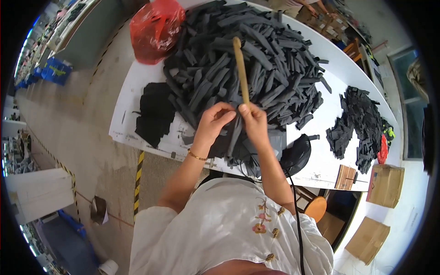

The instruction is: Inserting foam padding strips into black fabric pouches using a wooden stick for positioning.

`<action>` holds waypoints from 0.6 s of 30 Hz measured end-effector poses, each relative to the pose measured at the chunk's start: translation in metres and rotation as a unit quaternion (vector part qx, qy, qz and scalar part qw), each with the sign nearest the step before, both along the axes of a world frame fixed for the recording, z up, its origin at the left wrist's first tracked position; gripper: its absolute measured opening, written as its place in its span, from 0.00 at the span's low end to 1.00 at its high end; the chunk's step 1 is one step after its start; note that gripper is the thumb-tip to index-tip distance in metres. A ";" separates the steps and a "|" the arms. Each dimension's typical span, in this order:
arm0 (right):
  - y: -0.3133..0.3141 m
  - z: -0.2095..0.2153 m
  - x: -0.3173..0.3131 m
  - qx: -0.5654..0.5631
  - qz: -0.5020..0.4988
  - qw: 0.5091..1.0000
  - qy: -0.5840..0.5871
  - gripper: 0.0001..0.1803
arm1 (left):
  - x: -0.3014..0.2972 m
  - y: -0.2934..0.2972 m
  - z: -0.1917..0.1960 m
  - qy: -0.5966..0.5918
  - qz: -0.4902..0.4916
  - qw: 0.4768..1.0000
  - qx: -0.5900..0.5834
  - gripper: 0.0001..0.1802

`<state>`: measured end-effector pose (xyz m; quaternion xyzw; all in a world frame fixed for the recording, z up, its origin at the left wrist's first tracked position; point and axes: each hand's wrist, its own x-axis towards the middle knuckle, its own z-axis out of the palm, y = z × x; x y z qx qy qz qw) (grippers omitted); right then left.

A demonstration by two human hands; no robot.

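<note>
From the head camera, we look down on two bare hands working at the near edge of a heaped pile of dark grey fabric strips (pixel 279 85), which covers much of a white bench (pixel 133 91). The right hand (pixel 253 121), at the near side of the pile, is closed around the lower end of a tan stick (pixel 241 73); the stick points away from us, over the pile, its far tip lying above the strips. The left hand (pixel 214 123) is just beside it, thumb and fingertips drawn close together. Between the two hands one loose strip (pixel 234 136) hangs toward us; we cannot tell whether the left fingertips pinch it or only rest near it.

Left of the pile lies a flat black cloth stack (pixel 156 114); at its far left corner sits a red plastic bag (pixel 156 34). Well to its right is a smaller heap of black pieces (pixel 362 123), and near its right front side a black bag (pixel 295 156).

We judge the step in hand to be working a single strip against the stick. The next move seems to call for a steady right-hand hold on the stick while the left fingertips guide the fabric, keeping it clear of the neighbouring strips.
</note>
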<state>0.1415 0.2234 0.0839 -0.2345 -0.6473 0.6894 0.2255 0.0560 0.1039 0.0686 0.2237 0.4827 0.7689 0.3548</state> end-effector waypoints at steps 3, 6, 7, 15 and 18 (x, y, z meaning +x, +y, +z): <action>-0.007 -0.006 0.006 0.003 0.049 0.999 0.003 0.13 | 0.007 0.001 -0.009 -0.072 0.093 0.993 -0.011 0.06; -0.009 -0.010 0.012 -0.058 0.033 0.998 -0.020 0.10 | 0.013 0.004 -0.013 -0.161 0.105 0.980 0.051 0.07; -0.009 -0.012 0.014 -0.074 0.033 0.996 -0.020 0.10 | 0.015 0.006 -0.013 -0.157 0.099 0.981 0.054 0.07; -0.010 -0.015 0.014 -0.026 0.049 0.998 -0.010 0.10 | 0.014 0.014 -0.013 -0.117 0.111 0.987 0.005 0.07; -0.008 -0.012 0.012 0.057 0.054 0.997 -0.022 0.10 | 0.017 0.018 -0.024 -0.212 0.151 0.964 0.053 0.07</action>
